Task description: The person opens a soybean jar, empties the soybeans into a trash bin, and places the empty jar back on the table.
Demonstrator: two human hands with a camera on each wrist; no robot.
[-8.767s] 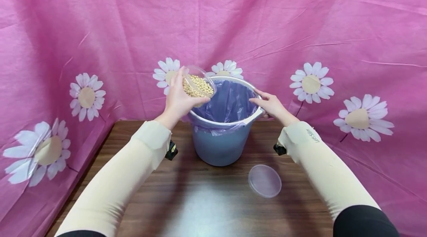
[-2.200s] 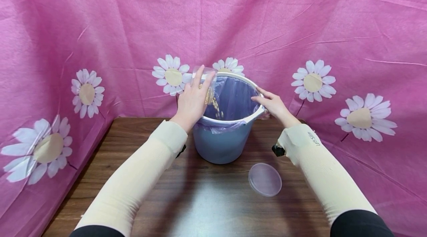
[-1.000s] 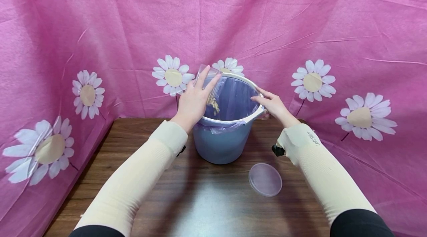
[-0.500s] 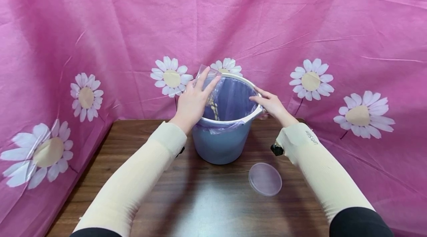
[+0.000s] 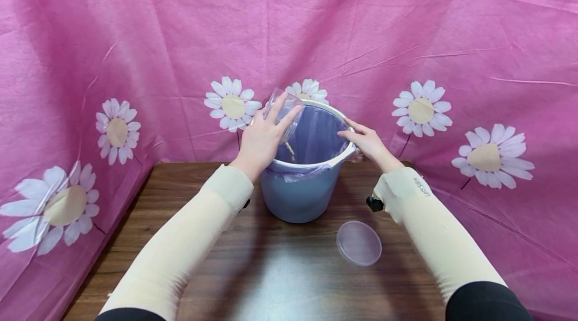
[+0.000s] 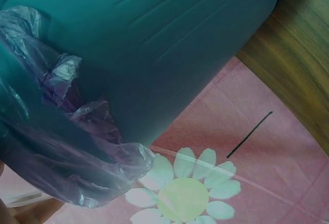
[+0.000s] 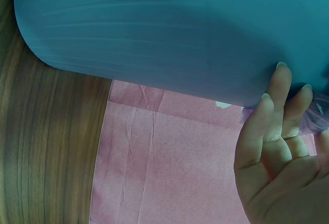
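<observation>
My left hand [image 5: 259,143] grips a clear plastic tub [image 5: 289,104], tipped mouth-down over the left side of a blue-grey trash bin [image 5: 295,198]. A thin trickle of pale yellow beans [image 5: 290,150], like soybeans, falls from it into the purple bag [image 5: 320,133] lining the bin. At the bin's right side, my right hand [image 5: 372,145] holds the white rim, thumb inside. The right wrist view shows this hand's fingers [image 7: 280,88] against the bin's outer wall. In the left wrist view the bag's crumpled edge [image 6: 92,126] hangs over the bin; the left hand is mostly outside that view.
A round translucent lid [image 5: 358,243] lies flat on the wooden table [image 5: 217,271], in front of the bin and to its right. Behind the table hangs a pink cloth [image 5: 352,20] with large white daisies.
The left hand has turned the well-filled tub over above the bin, and its beans have poured out. The stream has thinned to a trickle. The right hand has kept its hold on the rim.
</observation>
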